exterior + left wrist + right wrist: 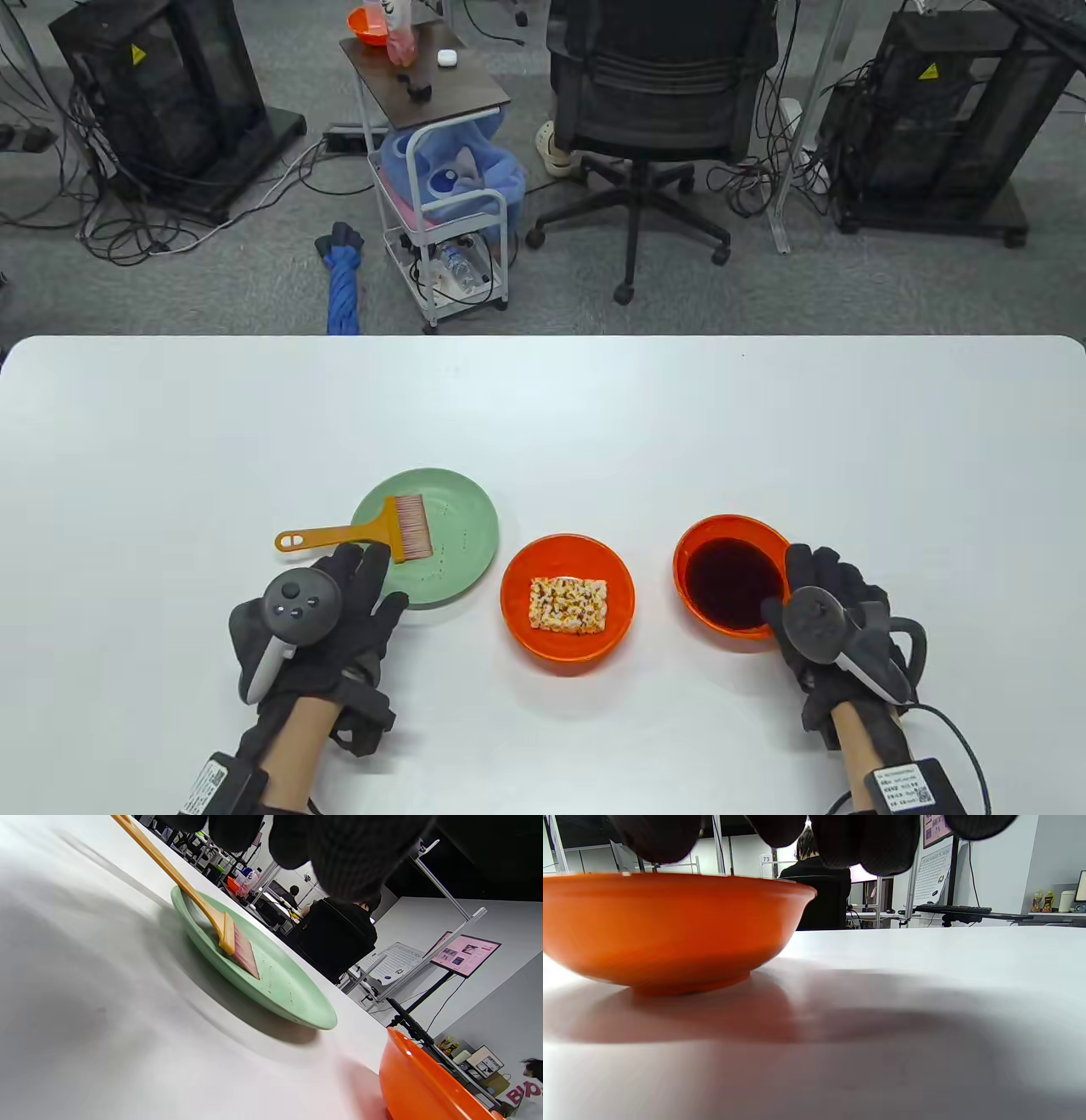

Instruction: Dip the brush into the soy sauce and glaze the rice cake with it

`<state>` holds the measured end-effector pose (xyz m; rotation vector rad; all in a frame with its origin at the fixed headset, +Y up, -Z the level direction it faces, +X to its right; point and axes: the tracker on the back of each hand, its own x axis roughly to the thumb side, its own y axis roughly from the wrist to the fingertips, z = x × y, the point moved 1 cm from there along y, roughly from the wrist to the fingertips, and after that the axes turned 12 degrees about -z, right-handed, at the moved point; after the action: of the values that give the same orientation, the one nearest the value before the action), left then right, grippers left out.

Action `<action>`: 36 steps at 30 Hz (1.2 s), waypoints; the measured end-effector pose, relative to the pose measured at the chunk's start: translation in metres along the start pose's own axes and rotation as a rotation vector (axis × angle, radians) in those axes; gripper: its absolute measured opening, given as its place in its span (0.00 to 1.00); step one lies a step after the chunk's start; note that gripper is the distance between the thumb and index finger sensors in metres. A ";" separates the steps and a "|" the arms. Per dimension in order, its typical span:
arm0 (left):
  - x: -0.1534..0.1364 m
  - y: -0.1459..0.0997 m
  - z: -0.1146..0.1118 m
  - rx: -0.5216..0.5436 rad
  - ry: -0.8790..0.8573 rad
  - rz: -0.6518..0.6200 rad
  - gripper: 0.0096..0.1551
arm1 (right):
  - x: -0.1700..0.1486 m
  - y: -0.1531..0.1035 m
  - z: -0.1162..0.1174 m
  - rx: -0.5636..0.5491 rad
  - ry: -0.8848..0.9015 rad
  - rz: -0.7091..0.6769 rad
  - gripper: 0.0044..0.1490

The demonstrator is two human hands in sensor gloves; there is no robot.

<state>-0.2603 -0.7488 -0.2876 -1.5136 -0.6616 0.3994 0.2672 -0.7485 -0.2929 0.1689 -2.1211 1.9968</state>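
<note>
A brush (348,536) with an orange handle and pink bristles lies across the left rim of a green plate (462,526); it also shows in the left wrist view (203,906) on the plate (288,1001). My left hand (365,569) is open just in front of the handle and does not hold it. A rice cake (568,604) lies in an orange bowl (517,586). A second orange bowl (691,543) holds dark soy sauce (731,581). My right hand (785,586) lies against that bowl's right rim, fingers (865,840) above the bowl (661,929).
The white table (543,407) stretches wide behind the dishes. The rice cake bowl's edge (424,1086) shows at the lower right of the left wrist view. Beyond the table's far edge stand an office chair (653,110) and a small cart (441,170).
</note>
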 end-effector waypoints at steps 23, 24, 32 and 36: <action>0.009 0.023 0.016 0.021 -0.095 -0.001 0.39 | -0.008 0.001 -0.002 0.008 0.021 0.010 0.46; 0.009 0.026 0.021 0.023 -0.109 0.013 0.39 | -0.009 0.001 -0.002 0.008 0.020 0.011 0.47; -0.035 0.058 0.067 0.108 -0.145 0.346 0.39 | -0.013 0.001 -0.005 -0.004 0.032 0.014 0.46; -0.068 0.058 0.073 0.129 -0.157 0.513 0.39 | -0.014 0.002 -0.007 -0.009 0.037 0.014 0.46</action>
<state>-0.3491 -0.7318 -0.3599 -1.5283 -0.3501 0.9409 0.2806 -0.7426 -0.2974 0.1148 -2.1132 1.9823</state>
